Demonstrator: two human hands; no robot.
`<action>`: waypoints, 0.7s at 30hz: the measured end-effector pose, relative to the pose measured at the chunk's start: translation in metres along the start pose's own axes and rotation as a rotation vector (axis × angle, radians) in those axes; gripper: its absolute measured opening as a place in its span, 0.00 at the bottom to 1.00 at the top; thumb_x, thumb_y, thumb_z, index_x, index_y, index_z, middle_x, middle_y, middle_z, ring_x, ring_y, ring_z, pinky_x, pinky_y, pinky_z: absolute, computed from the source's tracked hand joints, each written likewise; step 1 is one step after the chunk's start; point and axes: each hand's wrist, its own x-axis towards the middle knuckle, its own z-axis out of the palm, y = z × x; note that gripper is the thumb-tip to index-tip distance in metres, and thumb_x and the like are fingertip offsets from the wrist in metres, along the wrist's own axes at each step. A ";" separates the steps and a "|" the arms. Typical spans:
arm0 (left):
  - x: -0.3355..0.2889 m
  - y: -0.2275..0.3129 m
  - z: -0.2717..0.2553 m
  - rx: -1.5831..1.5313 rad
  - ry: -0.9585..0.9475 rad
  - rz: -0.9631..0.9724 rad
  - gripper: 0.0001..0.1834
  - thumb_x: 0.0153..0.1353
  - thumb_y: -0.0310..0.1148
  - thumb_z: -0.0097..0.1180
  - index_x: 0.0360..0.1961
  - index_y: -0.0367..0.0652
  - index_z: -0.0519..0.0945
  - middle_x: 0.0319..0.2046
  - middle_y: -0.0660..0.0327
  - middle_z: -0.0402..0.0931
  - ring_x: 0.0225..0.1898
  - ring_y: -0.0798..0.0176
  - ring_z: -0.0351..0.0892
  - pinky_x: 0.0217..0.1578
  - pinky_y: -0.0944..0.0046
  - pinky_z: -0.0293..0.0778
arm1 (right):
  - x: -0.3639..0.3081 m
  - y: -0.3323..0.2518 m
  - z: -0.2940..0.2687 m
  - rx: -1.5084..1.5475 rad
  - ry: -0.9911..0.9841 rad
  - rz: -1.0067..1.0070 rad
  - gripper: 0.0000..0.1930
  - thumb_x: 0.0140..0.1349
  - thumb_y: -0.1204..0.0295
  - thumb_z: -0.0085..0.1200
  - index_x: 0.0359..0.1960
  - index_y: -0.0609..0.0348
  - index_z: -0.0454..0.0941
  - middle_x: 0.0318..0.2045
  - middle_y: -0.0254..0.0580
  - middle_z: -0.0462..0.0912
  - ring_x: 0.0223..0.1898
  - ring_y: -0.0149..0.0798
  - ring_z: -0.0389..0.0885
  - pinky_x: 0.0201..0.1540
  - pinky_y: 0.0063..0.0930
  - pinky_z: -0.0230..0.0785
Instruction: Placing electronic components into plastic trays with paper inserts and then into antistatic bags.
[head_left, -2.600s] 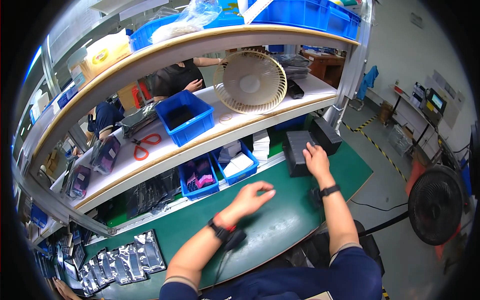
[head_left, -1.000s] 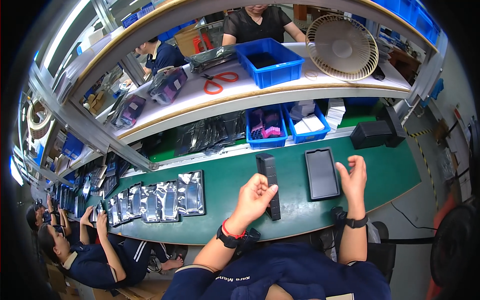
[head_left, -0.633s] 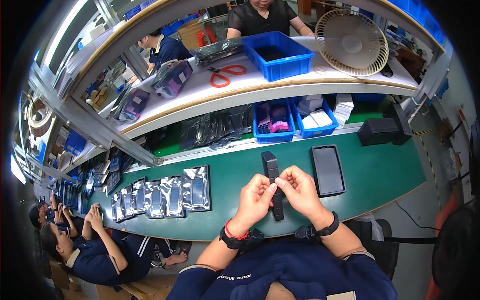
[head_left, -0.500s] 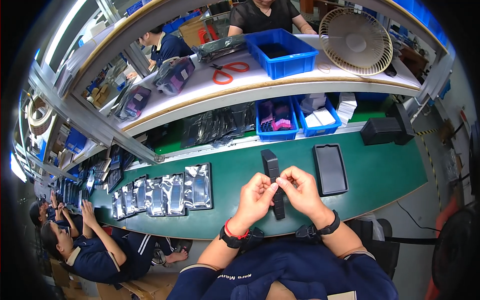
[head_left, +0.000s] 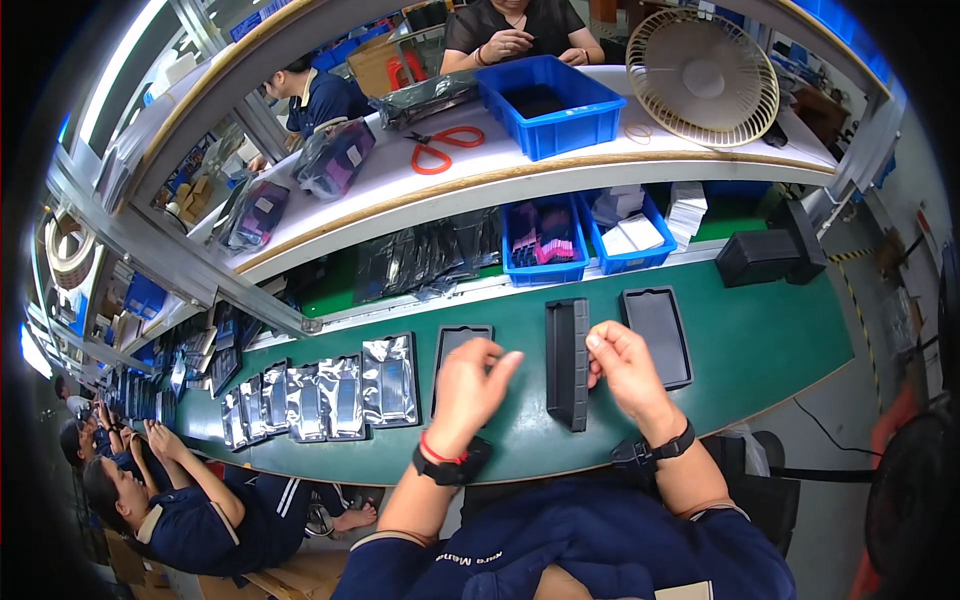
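Two bare hands hover over a green table (head_left: 760, 350), on either side of a stack of dark trays.

The table runs across the view beneath a white shelf (head_left: 400, 190) that carries a blue bin (head_left: 545, 105), a round fan (head_left: 702, 76) and orange scissors (head_left: 445, 148). A row of silver foil bags (head_left: 320, 395) lies on the table to the left. The stack of dark trays (head_left: 567, 362) stands on the table between the hands, a flat dark tray (head_left: 656, 336) just to its right and another flat tray (head_left: 458, 352) to its left, partly behind the left hand. The left hand (head_left: 472, 385) is lifted, its grip loose and holding nothing, fingers half curled. The right hand (head_left: 622, 365) is just beside the stack, thumb and forefinger pinched narrow; whether anything sits between them cannot be told.
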 end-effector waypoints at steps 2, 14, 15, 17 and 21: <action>-0.001 0.035 0.019 -0.365 -0.147 -0.124 0.13 0.57 0.37 0.58 0.26 0.37 0.76 0.18 0.54 0.73 0.20 0.63 0.75 0.22 0.65 0.68 | -0.003 0.001 0.010 -0.040 -0.051 0.025 0.07 0.66 0.70 0.46 0.30 0.58 0.69 0.22 0.28 0.68 0.23 0.23 0.68 0.26 0.18 0.66; -0.006 0.013 0.033 0.021 -0.174 0.078 0.14 0.53 0.37 0.61 0.32 0.39 0.73 0.31 0.50 0.74 0.33 0.50 0.73 0.35 0.56 0.69 | 0.010 0.006 -0.050 -0.197 0.219 0.185 0.07 0.62 0.69 0.51 0.31 0.60 0.72 0.11 0.33 0.67 0.14 0.28 0.67 0.16 0.25 0.63; -0.009 0.017 0.031 0.119 -0.319 0.076 0.23 0.50 0.40 0.63 0.44 0.40 0.71 0.45 0.51 0.69 0.46 0.47 0.68 0.45 0.53 0.66 | 0.008 0.009 -0.051 -0.443 0.280 -0.002 0.08 0.59 0.69 0.54 0.32 0.61 0.72 0.13 0.37 0.69 0.16 0.33 0.69 0.19 0.28 0.65; -0.015 0.028 0.030 0.243 -0.469 0.215 0.31 0.53 0.48 0.59 0.57 0.51 0.67 0.60 0.48 0.56 0.60 0.41 0.55 0.54 0.39 0.56 | 0.005 0.005 -0.056 -0.896 0.440 -0.284 0.12 0.54 0.67 0.59 0.34 0.63 0.73 0.21 0.44 0.74 0.23 0.43 0.74 0.27 0.34 0.68; -0.024 0.019 0.033 0.336 -0.715 0.200 0.33 0.56 0.55 0.53 0.62 0.60 0.64 0.68 0.50 0.41 0.68 0.37 0.38 0.57 0.24 0.41 | -0.003 -0.015 -0.087 -1.478 0.658 -0.121 0.17 0.51 0.64 0.60 0.38 0.62 0.76 0.38 0.50 0.75 0.42 0.53 0.72 0.42 0.42 0.67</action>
